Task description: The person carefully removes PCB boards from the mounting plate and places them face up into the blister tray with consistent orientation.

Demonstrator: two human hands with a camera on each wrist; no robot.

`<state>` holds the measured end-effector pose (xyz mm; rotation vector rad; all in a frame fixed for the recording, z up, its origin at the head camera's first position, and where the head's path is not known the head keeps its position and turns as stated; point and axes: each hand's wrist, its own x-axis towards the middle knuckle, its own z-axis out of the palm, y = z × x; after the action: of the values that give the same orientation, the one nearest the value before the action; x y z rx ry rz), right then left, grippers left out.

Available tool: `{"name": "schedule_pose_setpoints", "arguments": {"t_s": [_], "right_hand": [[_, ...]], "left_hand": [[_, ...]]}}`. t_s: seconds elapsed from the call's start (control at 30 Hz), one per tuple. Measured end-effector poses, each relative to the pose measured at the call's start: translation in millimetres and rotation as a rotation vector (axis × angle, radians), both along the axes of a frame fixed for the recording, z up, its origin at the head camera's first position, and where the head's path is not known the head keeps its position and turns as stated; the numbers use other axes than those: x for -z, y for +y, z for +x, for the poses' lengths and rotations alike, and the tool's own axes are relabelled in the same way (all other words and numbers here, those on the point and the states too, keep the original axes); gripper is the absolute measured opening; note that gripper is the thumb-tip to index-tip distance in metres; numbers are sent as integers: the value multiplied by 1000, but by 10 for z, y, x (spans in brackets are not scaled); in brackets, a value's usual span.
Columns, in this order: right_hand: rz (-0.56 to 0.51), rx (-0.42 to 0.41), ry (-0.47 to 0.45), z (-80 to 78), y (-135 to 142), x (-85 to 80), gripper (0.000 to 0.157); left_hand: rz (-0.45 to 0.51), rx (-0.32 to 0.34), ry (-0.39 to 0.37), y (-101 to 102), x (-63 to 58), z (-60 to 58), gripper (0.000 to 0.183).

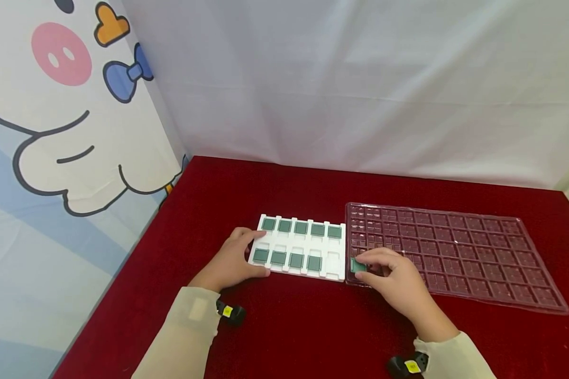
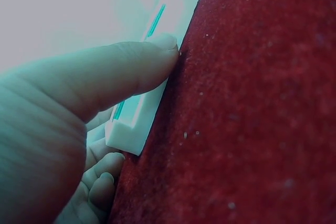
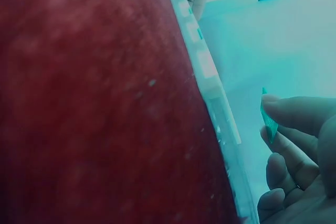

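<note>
A white tray with two rows of shallow pockets lies on the table. Green chip-like modules with comb-like edges, such as this one, sit in most pockets; the front right pocket holds none. My left hand grips the tray's left end, its thumb along the front edge. Between thumb and fingertips my right hand pinches another green module. That module is over the near left corner of a clear plastic tray, tilted and raised in the right wrist view.
Red cloth covers the table. The clear tray's many small compartments stretch to the right, its left edge close beside the white tray. White curtain hangs behind, and a cartoon-printed cloth hangs at left.
</note>
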<state>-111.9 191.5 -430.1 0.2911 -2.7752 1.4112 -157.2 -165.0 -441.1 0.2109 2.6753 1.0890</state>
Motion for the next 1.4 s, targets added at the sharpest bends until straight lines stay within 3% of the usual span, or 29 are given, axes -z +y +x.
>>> {"name": "schedule_pose_setpoints", "arguments": {"t_s": [0.83, 1.4], "right_hand": [[116, 7, 3, -2, 16, 102, 23], [125, 10, 16, 3, 3, 125, 26]], "left_hand": [[-2, -1, -3, -4, 7, -5, 88], [-4, 4, 8, -9, 21, -13, 88]]}}
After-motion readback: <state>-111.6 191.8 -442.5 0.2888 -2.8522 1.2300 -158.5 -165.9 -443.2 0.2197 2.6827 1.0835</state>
